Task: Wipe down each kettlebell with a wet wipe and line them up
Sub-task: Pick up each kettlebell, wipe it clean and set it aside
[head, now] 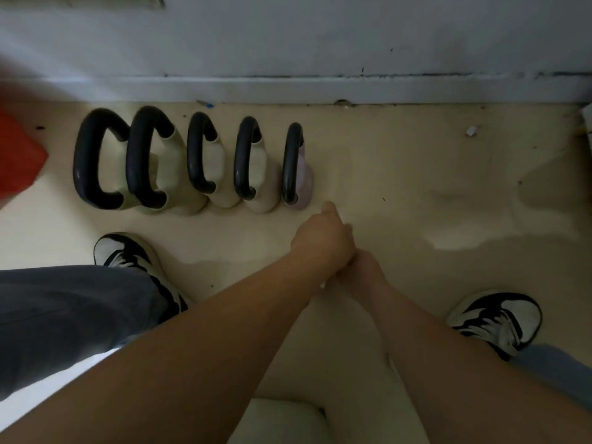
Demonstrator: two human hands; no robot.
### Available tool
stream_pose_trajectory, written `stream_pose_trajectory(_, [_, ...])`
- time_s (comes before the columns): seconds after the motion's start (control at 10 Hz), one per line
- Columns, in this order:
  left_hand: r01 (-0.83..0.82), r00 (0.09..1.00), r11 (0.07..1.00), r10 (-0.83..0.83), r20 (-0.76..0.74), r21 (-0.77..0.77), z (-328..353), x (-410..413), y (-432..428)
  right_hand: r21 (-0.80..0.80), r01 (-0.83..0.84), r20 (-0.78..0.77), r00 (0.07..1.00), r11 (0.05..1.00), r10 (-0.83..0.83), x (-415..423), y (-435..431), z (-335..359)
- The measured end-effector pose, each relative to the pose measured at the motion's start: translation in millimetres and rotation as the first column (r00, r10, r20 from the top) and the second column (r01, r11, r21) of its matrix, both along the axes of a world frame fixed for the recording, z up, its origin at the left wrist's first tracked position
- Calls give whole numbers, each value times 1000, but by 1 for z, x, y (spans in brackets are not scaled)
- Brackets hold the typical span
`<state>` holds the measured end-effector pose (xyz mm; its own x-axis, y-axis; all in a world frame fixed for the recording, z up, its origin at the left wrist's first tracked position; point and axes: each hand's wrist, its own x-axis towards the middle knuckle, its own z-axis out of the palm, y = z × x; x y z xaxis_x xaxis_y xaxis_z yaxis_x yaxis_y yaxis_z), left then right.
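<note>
I note 5 kettlebells [196, 155] ranked along the wall [320, 43], as tasked; left hand [323, 240] overlaps right hand [365, 267], both grips unreadable.

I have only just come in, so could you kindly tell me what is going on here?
A person stands over five kettlebells lined up on the floor along the wall. Neither hand touches one: the left hand and right hand meet just in front of the row, near the pink kettlebell at its right end. Whether they hold a wipe cannot be seen.
</note>
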<state>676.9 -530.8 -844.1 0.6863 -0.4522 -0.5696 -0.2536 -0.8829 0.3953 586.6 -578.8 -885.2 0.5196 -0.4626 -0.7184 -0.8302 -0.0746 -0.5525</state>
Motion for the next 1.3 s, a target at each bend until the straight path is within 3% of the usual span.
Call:
stream_pose_trajectory(0.1, [-71,996,996,68,-65,-52,-11,-4,0,54,53,51,997,997,-56,-7,2,-23])
stream_pose_trajectory(0.2, [26,1000,995,-26,-3,-97,-18,-12,11,39,26,80,996,999,-29,-6,3,-22])
stream_pose_trajectory(0.3, [164,983,985,-158,94,-58,-22,-22,31,92,110,117,986,990,-121,-3,2,-26])
stream_pose_trajectory(0.4, [65,996,973,-48,79,-219,-16,-45,63,48,91,77,993,995,-94,-2,1,-20])
stream_pose_trajectory(0.5, [125,970,960,-65,236,-249,-24,-64,94,37,30,62,998,999,-32,0,-1,-16])
stream_pose_trajectory(0.6, [149,933,959,-56,355,-241,-37,-81,116,66,66,72,995,996,-70,1,1,-13])
stream_pose_trajectory(0.7, [181,922,951,-75,380,-252,-37,-83,122,49,81,60,995,995,-84,1,4,-15])
stream_pose_trajectory(0.8, [265,897,952,-184,401,-156,-31,-72,122,51,85,38,995,995,-87,2,7,-16])
stream_pose_trajectory(0.9, [206,967,976,-191,167,-74,-26,-62,129,29,83,52,995,996,-85,4,10,-16])
stream_pose_trajectory(1.0, [229,971,972,-232,58,52,-27,-79,157,23,112,60,992,993,-113,5,12,-14])
stream_pose_trajectory(1.1, [248,964,963,-256,73,106,-33,-94,167,29,130,51,990,991,-132,7,14,-17])
stream_pose_trajectory(1.2, [11,1000,999,-11,-3,-40,-34,-83,150,17,160,40,986,987,-161,7,13,-20])
stream_pose_trajectory(1.3, [-40,998,995,35,-53,-95,-27,-79,142,46,158,37,987,986,-160,8,14,-19])
